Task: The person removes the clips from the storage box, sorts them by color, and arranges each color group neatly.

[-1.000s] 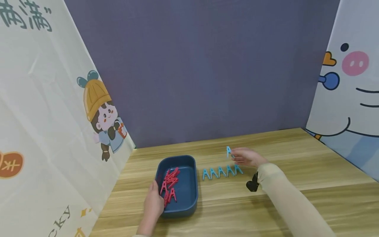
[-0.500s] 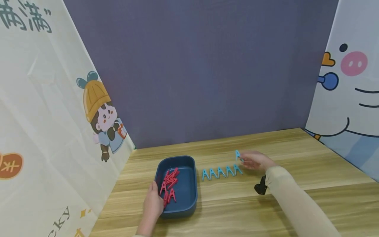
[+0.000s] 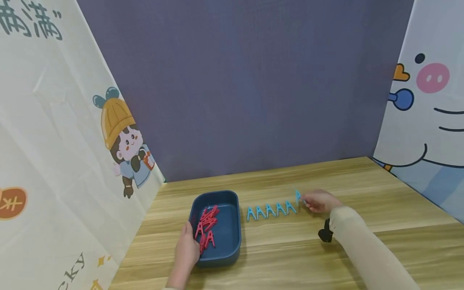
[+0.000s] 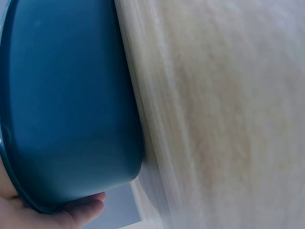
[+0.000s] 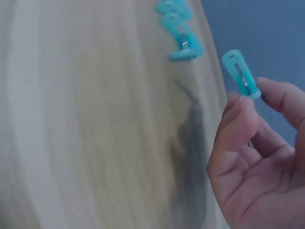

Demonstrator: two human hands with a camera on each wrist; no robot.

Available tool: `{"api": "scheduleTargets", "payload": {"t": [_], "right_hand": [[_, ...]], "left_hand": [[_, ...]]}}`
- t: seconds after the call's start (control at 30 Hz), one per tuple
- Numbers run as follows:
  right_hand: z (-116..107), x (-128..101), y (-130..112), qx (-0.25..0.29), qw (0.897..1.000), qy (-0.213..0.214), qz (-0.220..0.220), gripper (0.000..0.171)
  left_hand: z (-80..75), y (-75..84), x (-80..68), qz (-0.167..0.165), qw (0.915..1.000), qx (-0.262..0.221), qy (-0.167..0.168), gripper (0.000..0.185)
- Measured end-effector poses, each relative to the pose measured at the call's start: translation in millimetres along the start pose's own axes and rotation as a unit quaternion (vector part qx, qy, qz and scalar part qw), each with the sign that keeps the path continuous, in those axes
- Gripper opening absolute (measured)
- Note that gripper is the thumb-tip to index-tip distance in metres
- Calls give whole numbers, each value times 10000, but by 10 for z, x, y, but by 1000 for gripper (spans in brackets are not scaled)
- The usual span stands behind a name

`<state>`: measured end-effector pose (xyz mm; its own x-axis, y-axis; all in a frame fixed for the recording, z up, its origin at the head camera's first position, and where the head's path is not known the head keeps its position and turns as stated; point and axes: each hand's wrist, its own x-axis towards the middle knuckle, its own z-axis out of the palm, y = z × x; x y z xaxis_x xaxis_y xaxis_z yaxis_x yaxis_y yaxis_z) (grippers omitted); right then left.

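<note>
My right hand (image 3: 322,200) pinches a light blue clothespin (image 3: 298,195) between thumb and fingertips, just off the right end of a row. In the right wrist view the held clothespin (image 5: 240,74) shows its metal spring, apart from the table. Several more blue clothespins (image 3: 270,211) stand spread-legged in that row. To their left is a dark blue plastic box (image 3: 230,225) with several pink-red clothespins (image 3: 210,239) on its left side. My left hand (image 3: 187,245) grips the box's left wall; fingers (image 4: 86,212) show at its rim in the left wrist view.
The wood-grain table (image 3: 275,262) ends at a purple-grey backdrop (image 3: 253,88). A white printed sheet (image 3: 54,133) borders it at left, another (image 3: 431,137) at right. A black heart-shaped piece (image 3: 325,231) hangs by the right cuff.
My right hand has moved right and lower with the blue clothespin, from above the row to near its right end. The left hand and box have stayed put.
</note>
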<state>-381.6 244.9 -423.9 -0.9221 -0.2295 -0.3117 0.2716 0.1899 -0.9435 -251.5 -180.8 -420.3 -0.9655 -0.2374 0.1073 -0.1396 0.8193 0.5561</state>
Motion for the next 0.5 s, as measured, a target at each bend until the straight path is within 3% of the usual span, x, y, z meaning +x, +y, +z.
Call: {"api": "scheduleTargets", "payload": {"t": [0.27, 0.5], "right_hand": [[63, -5, 81, -613, 9976, 309, -79, 25], [128, -6, 71, -1096, 9923, 573, 34, 14]], "left_hand": [[2, -10, 0, 41, 10000, 16, 36, 58], [1, -5, -1, 37, 10000, 30, 10, 58]]}}
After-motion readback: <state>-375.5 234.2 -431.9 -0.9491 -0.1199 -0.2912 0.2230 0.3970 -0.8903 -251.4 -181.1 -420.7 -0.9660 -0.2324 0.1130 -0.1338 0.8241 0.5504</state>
